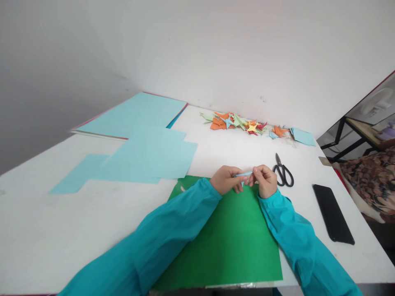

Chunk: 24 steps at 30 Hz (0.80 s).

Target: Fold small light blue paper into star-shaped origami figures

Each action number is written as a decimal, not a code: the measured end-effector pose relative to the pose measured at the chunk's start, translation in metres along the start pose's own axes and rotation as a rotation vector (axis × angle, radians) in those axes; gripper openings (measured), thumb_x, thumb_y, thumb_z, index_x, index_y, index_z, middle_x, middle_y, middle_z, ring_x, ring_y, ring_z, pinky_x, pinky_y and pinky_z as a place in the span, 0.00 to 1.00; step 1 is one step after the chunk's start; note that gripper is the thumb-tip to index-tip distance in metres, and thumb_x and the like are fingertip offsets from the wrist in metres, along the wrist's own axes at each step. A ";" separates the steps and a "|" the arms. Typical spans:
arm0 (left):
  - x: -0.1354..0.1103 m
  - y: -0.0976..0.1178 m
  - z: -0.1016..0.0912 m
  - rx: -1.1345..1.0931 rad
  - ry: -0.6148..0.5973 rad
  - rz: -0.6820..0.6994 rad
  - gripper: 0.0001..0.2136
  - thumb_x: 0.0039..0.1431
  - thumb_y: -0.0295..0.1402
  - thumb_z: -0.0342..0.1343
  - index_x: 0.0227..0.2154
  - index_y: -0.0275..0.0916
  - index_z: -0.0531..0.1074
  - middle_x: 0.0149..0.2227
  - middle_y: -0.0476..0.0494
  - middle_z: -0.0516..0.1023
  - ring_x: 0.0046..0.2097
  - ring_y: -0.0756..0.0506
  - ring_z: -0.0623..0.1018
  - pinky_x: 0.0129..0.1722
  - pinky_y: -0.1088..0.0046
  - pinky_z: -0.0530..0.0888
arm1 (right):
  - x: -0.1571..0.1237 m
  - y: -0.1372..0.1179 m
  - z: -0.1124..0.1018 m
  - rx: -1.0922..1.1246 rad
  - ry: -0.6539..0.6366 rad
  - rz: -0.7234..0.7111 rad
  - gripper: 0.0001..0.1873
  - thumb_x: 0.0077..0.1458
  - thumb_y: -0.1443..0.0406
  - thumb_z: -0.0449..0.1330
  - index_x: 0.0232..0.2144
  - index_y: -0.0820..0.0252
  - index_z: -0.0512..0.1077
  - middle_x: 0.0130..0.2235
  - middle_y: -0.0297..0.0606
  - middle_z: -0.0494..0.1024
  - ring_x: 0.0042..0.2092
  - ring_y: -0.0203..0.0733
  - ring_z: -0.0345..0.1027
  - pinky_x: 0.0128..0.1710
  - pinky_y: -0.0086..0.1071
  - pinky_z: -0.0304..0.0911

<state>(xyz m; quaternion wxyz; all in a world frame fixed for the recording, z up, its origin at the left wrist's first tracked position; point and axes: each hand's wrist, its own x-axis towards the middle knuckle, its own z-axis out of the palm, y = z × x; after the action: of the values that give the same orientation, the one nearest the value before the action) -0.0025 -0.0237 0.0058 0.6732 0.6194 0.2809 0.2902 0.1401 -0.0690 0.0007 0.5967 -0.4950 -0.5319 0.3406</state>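
Observation:
Between my two hands is a small folded piece of light blue paper (244, 174), partly covered by the fingers. My left hand (226, 179) pinches its left end, fingers closed. At the other end, the thumb and fingertips of my right hand (265, 180) grip the paper. Both hands are just above the far edge of a green sheet (228, 242) that lies flat on the white table. A pair of scissors (281, 172) with black handles rests right beside my right hand, blades pointing away.
Light blue sheets (148, 156) overlap on the left, near a large paper stack (135, 111). Along the wall lie folded paper pieces (236, 122) in orange, green, yellow and red, and a small blue paper pile (303, 136). A black phone (333, 213) lies at the right.

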 end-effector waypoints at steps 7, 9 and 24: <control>0.000 0.003 -0.004 0.001 -0.088 -0.032 0.13 0.45 0.39 0.57 0.21 0.30 0.70 0.15 0.47 0.72 0.17 0.51 0.72 0.15 0.79 0.70 | -0.002 0.000 0.003 0.005 -0.121 0.087 0.12 0.43 0.59 0.63 0.22 0.61 0.66 0.15 0.31 0.72 0.15 0.31 0.61 0.15 0.25 0.57; 0.000 0.003 -0.005 -0.001 -0.119 -0.048 0.14 0.45 0.39 0.57 0.21 0.30 0.71 0.15 0.47 0.72 0.17 0.51 0.73 0.15 0.79 0.70 | -0.003 -0.001 0.003 0.015 -0.150 0.102 0.12 0.44 0.59 0.62 0.22 0.61 0.66 0.15 0.31 0.71 0.15 0.31 0.61 0.14 0.24 0.56; 0.001 0.003 -0.010 -0.122 -0.098 -0.104 0.15 0.41 0.40 0.60 0.23 0.29 0.69 0.20 0.46 0.73 0.19 0.51 0.73 0.15 0.78 0.71 | 0.002 0.005 0.000 0.080 -0.177 0.170 0.14 0.46 0.56 0.60 0.22 0.62 0.67 0.16 0.32 0.72 0.15 0.32 0.62 0.15 0.26 0.59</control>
<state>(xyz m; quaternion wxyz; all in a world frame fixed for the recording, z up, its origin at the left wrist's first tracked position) -0.0096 -0.0162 0.0083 0.7368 0.5753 0.2612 0.2406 0.1408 -0.0656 -0.0037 0.5358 -0.4822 -0.5246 0.4531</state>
